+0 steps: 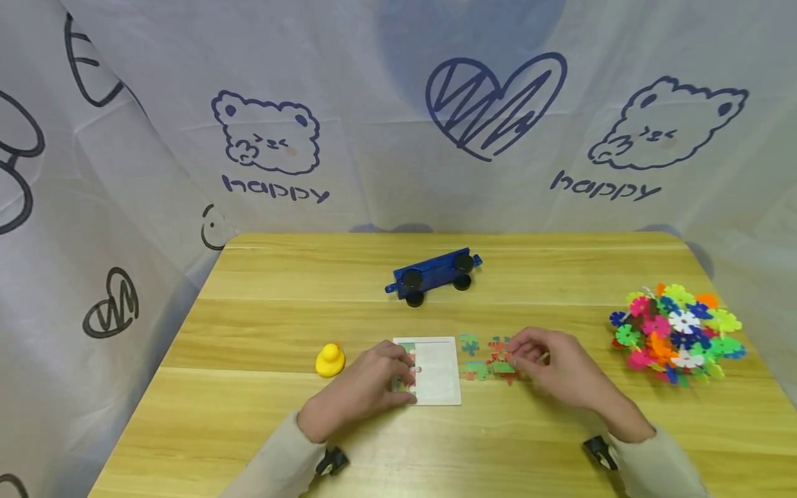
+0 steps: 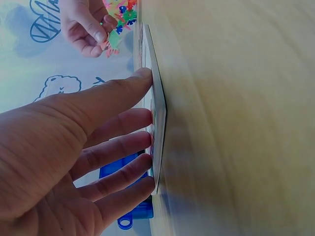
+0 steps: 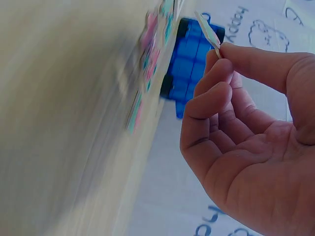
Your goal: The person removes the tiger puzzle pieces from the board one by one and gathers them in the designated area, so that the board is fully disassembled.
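Observation:
A white square puzzle tray [image 1: 439, 379] lies on the table, with joined red and green pieces [image 1: 410, 351] along its left side. My left hand [image 1: 364, 387] rests on that side, partly covering those pieces; in the left wrist view its fingers are fairly straight and touch the tray [image 2: 158, 108]. Just right of the tray, my right hand [image 1: 556, 370] pinches a thin puzzle piece [image 3: 208, 32] between thumb and index finger, raised off the table. Several loose puzzle pieces [image 1: 477, 371] in green and red lie between the tray and the right hand.
A yellow rubber duck [image 1: 330, 360] sits left of the left hand. Behind the tray is a blue toy train car [image 1: 436, 271] with black wheels. A heap of colourful flower-shaped plastic discs [image 1: 679, 333] stands at the right. White printed cloth hangs behind the wooden table [image 1: 261, 277].

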`<move>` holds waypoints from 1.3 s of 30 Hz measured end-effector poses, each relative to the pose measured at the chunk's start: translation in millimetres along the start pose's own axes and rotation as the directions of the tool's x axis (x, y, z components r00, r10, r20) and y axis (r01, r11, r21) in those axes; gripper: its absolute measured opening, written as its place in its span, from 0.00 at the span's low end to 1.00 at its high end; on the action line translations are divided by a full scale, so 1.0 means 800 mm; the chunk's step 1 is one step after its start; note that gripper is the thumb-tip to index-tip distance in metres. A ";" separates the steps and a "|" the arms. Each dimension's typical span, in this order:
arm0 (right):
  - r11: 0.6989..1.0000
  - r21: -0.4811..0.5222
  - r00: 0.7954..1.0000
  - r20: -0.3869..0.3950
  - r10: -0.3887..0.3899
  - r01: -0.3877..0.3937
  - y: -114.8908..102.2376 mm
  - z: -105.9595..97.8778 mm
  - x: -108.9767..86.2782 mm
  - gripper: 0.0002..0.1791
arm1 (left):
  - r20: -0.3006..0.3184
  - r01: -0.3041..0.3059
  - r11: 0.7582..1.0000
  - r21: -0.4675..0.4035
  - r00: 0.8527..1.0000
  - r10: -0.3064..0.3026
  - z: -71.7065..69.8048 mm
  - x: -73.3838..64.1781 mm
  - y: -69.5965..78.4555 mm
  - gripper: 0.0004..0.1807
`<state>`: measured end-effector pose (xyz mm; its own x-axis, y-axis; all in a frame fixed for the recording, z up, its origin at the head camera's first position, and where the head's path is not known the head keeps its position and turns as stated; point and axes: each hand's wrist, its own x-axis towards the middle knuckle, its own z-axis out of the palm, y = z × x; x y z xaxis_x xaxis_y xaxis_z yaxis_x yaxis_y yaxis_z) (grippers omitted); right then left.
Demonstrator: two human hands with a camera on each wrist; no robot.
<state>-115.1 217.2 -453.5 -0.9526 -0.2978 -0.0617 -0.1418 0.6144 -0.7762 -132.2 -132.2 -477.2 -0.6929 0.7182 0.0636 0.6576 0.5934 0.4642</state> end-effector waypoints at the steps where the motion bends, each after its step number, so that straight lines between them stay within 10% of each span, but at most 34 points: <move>1: 1.000 -0.006 1.000 -0.008 0.002 -0.002 0.003 -0.003 -0.002 0.05 | -0.001 -0.001 1.000 0.003 1.000 0.001 0.000 0.000 0.000 0.08; 39: 0.993 -0.101 0.996 -0.078 0.050 -0.058 0.055 -0.032 -0.025 0.08 | -0.003 -0.003 1.000 0.008 1.000 0.003 0.001 0.001 0.000 0.08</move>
<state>-109.1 269.0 -469.9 -0.9766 -0.2087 -0.0519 -0.1124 0.7010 -0.7043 -132.8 -131.1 -477.5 -0.6921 0.7187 0.0677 0.6618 0.5943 0.4569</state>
